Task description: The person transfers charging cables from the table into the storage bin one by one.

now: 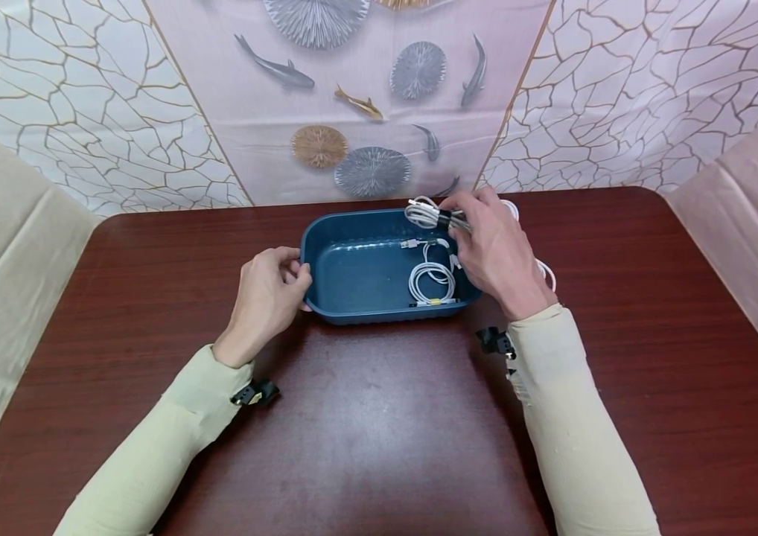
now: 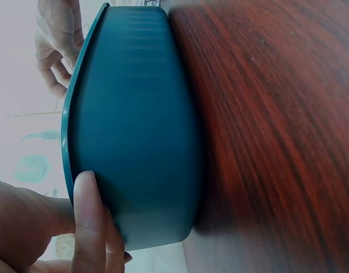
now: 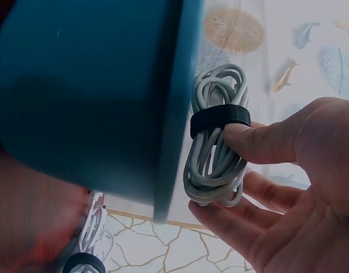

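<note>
A blue plastic bin (image 1: 365, 313) stands on the dark red table. My left hand (image 1: 268, 298) pinches the bin's left rim, thumb and fingers on either side of the wall. In the right wrist view, a grey cable bundle (image 3: 217, 165), wrapped with a black strap (image 3: 217, 120), is held between the thumb and fingers of my right hand (image 3: 299, 187). The head view has this bundle over the bin's back right rim. A coiled white cable (image 1: 432, 279) with a yellow tie lies inside the bin at its right end.
To the bin's right, partly behind my right hand, another white cable (image 1: 546, 275) lies on the table (image 1: 379, 432); a black-strapped white bundle (image 3: 90, 233) shows there in the right wrist view. A patterned cloth backdrop (image 1: 365, 82) rises behind the table's back edge.
</note>
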Demonstrator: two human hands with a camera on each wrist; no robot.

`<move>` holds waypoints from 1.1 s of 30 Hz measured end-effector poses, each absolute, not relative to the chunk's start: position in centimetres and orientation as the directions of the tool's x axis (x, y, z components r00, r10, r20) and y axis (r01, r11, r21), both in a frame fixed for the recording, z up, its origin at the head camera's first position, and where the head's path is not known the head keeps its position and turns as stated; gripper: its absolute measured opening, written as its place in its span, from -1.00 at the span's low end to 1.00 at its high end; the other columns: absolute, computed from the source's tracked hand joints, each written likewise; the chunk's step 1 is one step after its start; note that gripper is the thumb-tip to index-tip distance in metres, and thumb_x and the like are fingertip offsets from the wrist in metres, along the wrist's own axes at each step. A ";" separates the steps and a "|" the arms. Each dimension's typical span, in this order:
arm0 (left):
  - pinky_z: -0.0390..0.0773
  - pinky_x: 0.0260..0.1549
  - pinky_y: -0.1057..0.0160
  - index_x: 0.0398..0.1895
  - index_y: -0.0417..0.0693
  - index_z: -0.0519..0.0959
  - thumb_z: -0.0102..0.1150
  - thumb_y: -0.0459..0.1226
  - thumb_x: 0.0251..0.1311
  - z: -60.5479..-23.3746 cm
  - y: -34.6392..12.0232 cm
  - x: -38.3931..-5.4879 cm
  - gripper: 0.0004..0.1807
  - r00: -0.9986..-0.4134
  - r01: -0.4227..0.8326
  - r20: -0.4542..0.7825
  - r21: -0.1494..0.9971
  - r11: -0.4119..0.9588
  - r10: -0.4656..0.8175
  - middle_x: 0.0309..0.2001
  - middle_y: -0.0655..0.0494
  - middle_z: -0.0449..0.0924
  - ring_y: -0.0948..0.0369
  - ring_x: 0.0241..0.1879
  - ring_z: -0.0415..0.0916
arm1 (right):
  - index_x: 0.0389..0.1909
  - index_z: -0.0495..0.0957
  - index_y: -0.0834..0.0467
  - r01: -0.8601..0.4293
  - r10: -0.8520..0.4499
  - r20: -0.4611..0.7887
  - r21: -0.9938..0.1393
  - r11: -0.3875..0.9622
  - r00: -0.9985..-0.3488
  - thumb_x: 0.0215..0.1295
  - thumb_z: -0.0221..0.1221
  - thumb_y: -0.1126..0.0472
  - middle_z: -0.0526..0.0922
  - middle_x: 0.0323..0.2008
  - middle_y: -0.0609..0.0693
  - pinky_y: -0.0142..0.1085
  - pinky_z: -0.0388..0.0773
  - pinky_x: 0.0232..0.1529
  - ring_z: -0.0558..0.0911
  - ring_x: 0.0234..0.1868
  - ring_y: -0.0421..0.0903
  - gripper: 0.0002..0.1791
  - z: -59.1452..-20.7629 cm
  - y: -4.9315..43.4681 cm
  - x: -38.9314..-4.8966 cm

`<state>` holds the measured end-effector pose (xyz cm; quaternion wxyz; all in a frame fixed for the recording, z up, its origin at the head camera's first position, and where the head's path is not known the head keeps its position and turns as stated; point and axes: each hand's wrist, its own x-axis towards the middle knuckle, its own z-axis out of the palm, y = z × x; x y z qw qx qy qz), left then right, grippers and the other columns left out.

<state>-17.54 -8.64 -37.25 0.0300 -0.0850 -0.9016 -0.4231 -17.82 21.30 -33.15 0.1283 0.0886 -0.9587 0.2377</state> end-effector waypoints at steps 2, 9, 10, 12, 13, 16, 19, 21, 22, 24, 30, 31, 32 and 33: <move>0.68 -0.58 0.42 0.16 -0.37 0.57 0.08 -0.31 0.41 -37.3 -8.6 -17.5 -0.63 -0.983 0.181 0.128 0.756 0.629 0.128 -0.33 -0.07 0.65 0.25 -0.68 0.63 | 0.17 0.56 0.14 -0.236 -0.114 0.288 -0.434 0.870 -0.951 0.41 0.14 0.36 0.52 0.11 0.24 0.15 0.59 0.01 0.57 0.04 0.23 -0.66 -33.2 21.2 -17.9; 0.68 -0.58 0.42 0.15 -0.37 0.57 0.08 -0.31 0.41 -37.3 -8.7 -17.5 -0.64 -0.983 0.181 0.130 0.752 0.634 0.128 -0.33 -0.07 0.65 0.25 -0.68 0.63 | 0.14 0.57 0.17 -0.270 -0.141 0.314 -0.419 0.867 -0.939 0.38 0.14 0.40 0.53 0.14 0.26 0.11 0.56 0.18 0.58 0.12 0.24 -0.66 -33.5 20.8 -18.0; 0.68 -0.59 0.42 0.15 -0.37 0.57 0.08 -0.30 0.41 -37.3 -8.7 -17.5 -0.63 -0.983 0.181 0.129 0.752 0.634 0.128 -0.33 -0.07 0.65 0.25 -0.68 0.63 | 0.14 0.58 0.16 -0.273 -0.143 0.316 -0.417 0.867 -0.938 0.38 0.14 0.40 0.53 0.13 0.26 0.10 0.56 0.18 0.58 0.11 0.24 -0.66 -33.6 20.7 -18.0; 0.68 -0.59 0.42 0.15 -0.37 0.58 0.08 -0.30 0.41 -37.3 -8.7 -17.5 -0.63 -0.983 0.181 0.129 0.751 0.635 0.127 -0.33 -0.07 0.66 0.25 -0.68 0.63 | 0.14 0.58 0.16 -0.277 -0.147 0.318 -0.415 0.867 -0.937 0.37 0.13 0.41 0.54 0.11 0.25 0.09 0.56 0.17 0.59 0.10 0.23 -0.65 -33.6 20.6 -18.0; 0.68 -0.58 0.42 0.15 -0.36 0.58 0.08 -0.30 0.41 -37.3 -8.7 -17.5 -0.63 -0.984 0.180 0.129 0.750 0.636 0.127 -0.33 -0.07 0.66 0.25 -0.68 0.63 | 0.14 0.58 0.16 -0.277 -0.148 0.318 -0.413 0.867 -0.937 0.37 0.13 0.41 0.54 0.10 0.25 0.09 0.57 0.16 0.59 0.08 0.22 -0.65 -33.6 20.5 -18.0; 0.68 -0.58 0.42 0.16 -0.36 0.57 0.07 -0.30 0.41 -37.3 -8.7 -17.5 -0.63 -0.984 0.179 0.128 0.750 0.637 0.126 -0.33 -0.07 0.66 0.25 -0.68 0.63 | 0.14 0.57 0.17 -0.276 -0.150 0.312 -0.412 0.868 -0.938 0.38 0.13 0.41 0.54 0.08 0.24 0.08 0.58 0.16 0.59 0.06 0.21 -0.65 -33.7 20.4 -18.0; 0.68 -0.58 0.42 0.16 -0.36 0.57 0.07 -0.30 0.41 -37.3 -8.7 -17.5 -0.63 -0.984 0.177 0.126 0.751 0.636 0.125 -0.33 -0.07 0.65 0.25 -0.68 0.63 | 0.14 0.57 0.17 -0.274 -0.151 0.309 -0.410 0.870 -0.939 0.39 0.13 0.41 0.54 0.08 0.23 0.07 0.58 0.15 0.59 0.05 0.20 -0.66 -33.7 20.3 -18.0; 0.68 -0.58 0.42 0.16 -0.37 0.57 0.07 -0.30 0.41 -37.3 -8.6 -17.5 -0.63 -0.984 0.176 0.125 0.752 0.635 0.125 -0.33 -0.07 0.65 0.25 -0.68 0.63 | 0.14 0.57 0.17 -0.276 -0.152 0.311 -0.408 0.870 -0.938 0.39 0.13 0.41 0.54 0.09 0.23 0.07 0.59 0.15 0.59 0.05 0.20 -0.66 -33.8 20.3 -18.0; 0.68 -0.58 0.41 0.16 -0.37 0.57 0.07 -0.30 0.41 -37.2 -8.6 -17.5 -0.63 -0.984 0.175 0.125 0.753 0.635 0.124 -0.33 -0.07 0.65 0.25 -0.68 0.63 | 0.14 0.57 0.17 -0.278 -0.154 0.312 -0.407 0.870 -0.937 0.39 0.13 0.41 0.54 0.09 0.23 0.07 0.59 0.15 0.59 0.05 0.20 -0.66 -33.8 20.3 -18.0; 0.68 -0.58 0.41 0.16 -0.36 0.57 0.07 -0.30 0.41 -37.2 -8.6 -17.5 -0.63 -0.985 0.173 0.122 0.755 0.633 0.124 -0.33 -0.07 0.65 0.25 -0.68 0.63 | 0.14 0.57 0.18 -0.278 -0.154 0.312 -0.406 0.870 -0.937 0.38 0.13 0.41 0.54 0.09 0.23 0.07 0.59 0.15 0.59 0.05 0.20 -0.66 -33.8 20.2 -18.1; 0.68 -0.59 0.40 0.17 -0.37 0.56 0.07 -0.30 0.42 -37.3 -8.6 -17.5 -0.62 -0.985 0.172 0.119 0.758 0.629 0.126 -0.32 -0.07 0.65 0.25 -0.68 0.64 | 0.15 0.57 0.17 -0.289 -0.164 0.312 -0.409 0.866 -0.936 0.39 0.12 0.41 0.54 0.07 0.22 0.04 0.60 0.10 0.60 -0.03 0.17 -0.66 -33.9 20.0 -18.0; 0.68 -0.59 0.41 0.18 -0.37 0.56 0.07 -0.30 0.42 -37.3 -8.6 -17.5 -0.62 -0.985 0.173 0.119 0.758 0.628 0.127 -0.32 -0.07 0.65 0.25 -0.68 0.64 | 0.14 0.57 0.17 -0.295 -0.169 0.318 -0.407 0.865 -0.933 0.39 0.12 0.41 0.54 0.05 0.22 0.03 0.60 0.09 0.59 -0.04 0.16 -0.66 -33.9 20.0 -18.0; 0.68 -0.58 0.41 0.18 -0.37 0.56 0.07 -0.30 0.42 -37.3 -8.6 -17.5 -0.62 -0.985 0.174 0.119 0.759 0.628 0.128 -0.32 -0.07 0.65 0.25 -0.68 0.64 | 0.14 0.57 0.18 -0.303 -0.174 0.324 -0.405 0.863 -0.930 0.39 0.12 0.41 0.54 0.04 0.22 0.02 0.60 0.07 0.60 -0.06 0.16 -0.66 -34.0 19.9 -18.0; 0.68 -0.58 0.41 0.18 -0.37 0.56 0.07 -0.30 0.42 -37.3 -8.6 -17.5 -0.62 -0.984 0.174 0.119 0.758 0.629 0.129 -0.32 -0.07 0.65 0.25 -0.68 0.63 | 0.13 0.57 0.17 -0.310 -0.179 0.331 -0.403 0.861 -0.926 0.38 0.12 0.42 0.54 0.02 0.22 0.02 0.60 0.06 0.60 -0.07 0.15 -0.66 -34.0 19.9 -18.0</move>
